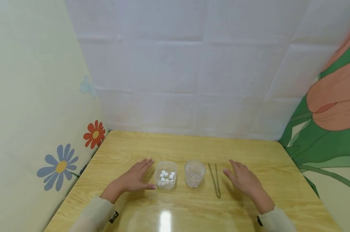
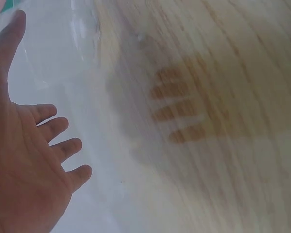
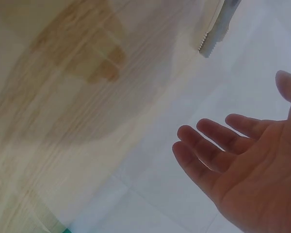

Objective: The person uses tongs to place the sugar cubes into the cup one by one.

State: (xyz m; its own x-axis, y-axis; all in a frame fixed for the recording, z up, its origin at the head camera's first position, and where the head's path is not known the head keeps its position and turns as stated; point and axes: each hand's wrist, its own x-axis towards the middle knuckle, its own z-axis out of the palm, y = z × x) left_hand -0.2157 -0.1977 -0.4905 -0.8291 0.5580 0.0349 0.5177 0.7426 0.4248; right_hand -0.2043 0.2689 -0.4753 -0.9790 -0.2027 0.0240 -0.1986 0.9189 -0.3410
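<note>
In the head view my left hand [image 1: 135, 178] hovers just left of a clear square container [image 1: 158, 174] with several white cubes [image 1: 163, 176] inside. Its fingers are spread and hold nothing. Right of that container stands a clear drinking glass [image 1: 194, 174]. A pair of slim metal tongs [image 1: 217, 183] lies farther right, its tips pointing away from me. My right hand [image 1: 244, 179] is beside the tongs, fingers extended, with a gap between. The left wrist view has the container [image 2: 58, 43] near my thumb; the right wrist view catches a serrated tong tip [image 3: 214, 41].
A wood-grain table [image 1: 186, 209] carries everything. Behind it hangs a creased white sheet [image 1: 175, 71]. A pale panel with printed flowers [image 1: 61, 166] borders the left side, and a large floral print [image 1: 334, 135] the right.
</note>
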